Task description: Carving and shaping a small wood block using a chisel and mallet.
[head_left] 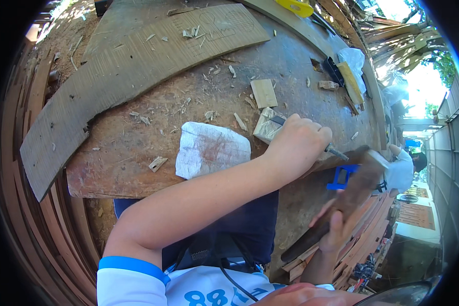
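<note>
Two tools are gripped: chisel (337, 152) in closed fingers of left hand (300, 146), blade set over pale wooden block (263, 128) on counter (120, 173), apparently for steadiness; blurred mallet (356, 193) in right hand (333, 235), held apart from chisel, presumably for swing room.

The left hand (302, 147) hides the middle of the chisel (277, 120). The wooden mallet (361, 181) in the right hand (333, 233) is blurry. The top edge cuts off a yellow thing (297, 7).
</note>
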### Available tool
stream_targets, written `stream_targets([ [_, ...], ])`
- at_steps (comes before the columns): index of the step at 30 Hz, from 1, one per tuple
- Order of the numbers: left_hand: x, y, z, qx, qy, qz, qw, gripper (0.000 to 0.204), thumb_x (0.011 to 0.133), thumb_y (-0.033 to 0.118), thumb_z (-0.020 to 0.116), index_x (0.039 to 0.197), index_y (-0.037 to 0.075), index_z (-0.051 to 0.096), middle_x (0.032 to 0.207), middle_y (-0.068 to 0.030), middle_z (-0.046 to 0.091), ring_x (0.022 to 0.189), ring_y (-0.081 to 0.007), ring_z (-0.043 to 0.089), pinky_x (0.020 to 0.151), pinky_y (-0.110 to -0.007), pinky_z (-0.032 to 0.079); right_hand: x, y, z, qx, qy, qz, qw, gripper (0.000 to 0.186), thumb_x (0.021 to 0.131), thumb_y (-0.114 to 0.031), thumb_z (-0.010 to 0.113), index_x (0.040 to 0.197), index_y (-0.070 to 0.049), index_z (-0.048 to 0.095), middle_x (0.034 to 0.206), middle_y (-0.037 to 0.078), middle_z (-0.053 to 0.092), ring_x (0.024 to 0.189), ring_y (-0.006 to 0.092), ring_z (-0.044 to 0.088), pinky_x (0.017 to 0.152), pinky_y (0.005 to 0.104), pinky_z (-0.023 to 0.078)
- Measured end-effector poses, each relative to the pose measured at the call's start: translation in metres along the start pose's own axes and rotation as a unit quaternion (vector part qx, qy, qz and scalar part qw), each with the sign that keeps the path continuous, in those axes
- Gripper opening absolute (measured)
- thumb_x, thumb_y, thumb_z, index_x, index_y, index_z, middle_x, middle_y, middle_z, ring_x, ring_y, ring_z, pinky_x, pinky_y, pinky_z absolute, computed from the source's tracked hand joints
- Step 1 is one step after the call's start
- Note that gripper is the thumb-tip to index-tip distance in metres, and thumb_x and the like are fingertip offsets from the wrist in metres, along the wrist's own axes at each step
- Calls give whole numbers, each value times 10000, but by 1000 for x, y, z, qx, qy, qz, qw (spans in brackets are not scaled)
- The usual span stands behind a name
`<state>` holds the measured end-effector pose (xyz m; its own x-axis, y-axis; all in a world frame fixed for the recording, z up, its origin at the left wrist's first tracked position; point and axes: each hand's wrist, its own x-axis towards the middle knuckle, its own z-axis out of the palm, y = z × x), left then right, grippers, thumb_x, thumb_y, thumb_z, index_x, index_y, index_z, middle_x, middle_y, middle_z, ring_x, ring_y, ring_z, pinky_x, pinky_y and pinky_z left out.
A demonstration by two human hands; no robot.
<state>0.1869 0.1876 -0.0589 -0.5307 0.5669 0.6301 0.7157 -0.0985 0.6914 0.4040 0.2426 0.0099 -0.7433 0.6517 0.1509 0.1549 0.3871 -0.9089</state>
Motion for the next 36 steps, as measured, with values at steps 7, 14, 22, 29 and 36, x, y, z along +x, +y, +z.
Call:
stream_targets([
  [7,-2,-6,-10,25,-4,21,999,82,798,55,615,837,84,550,790,-83,623,830,-303,646,752,-431,444,-3,7,6,4,-15,16,1000,684,966,-387,663,1423,38,383,802,116,616,600,190,619,513,287,531],
  [14,-5,-5,-8,30,-4,24,999,133,759,27,631,847,82,548,784,-81,607,844,-302,638,766,-433,436,-4,19,8,-266,-43,-104,957,711,976,-422,645,1446,19,346,929,143,616,608,186,613,561,299,518],
  [22,-9,-14,-11,52,-18,45,997,183,718,34,658,856,89,552,796,-72,609,835,-299,627,767,-438,429,-1,20,29,-158,-61,-47,984,694,994,-252,630,1512,37,270,1017,144,604,629,170,618,546,307,538],
  [29,-9,-15,-14,80,-24,47,995,230,673,46,684,856,88,550,799,-70,606,841,-298,622,784,-430,429,-7,33,22,26,-18,-122,992,656,1004,-348,622,1460,12,316,872,127,607,628,171,610,579,284,530],
  [36,-8,-12,-12,74,8,48,996,228,663,34,683,836,89,546,768,-71,594,804,-293,620,761,-425,432,-12,44,29,38,-44,-53,997,694,979,-339,643,1441,33,283,880,139,585,602,188,608,543,302,538],
])
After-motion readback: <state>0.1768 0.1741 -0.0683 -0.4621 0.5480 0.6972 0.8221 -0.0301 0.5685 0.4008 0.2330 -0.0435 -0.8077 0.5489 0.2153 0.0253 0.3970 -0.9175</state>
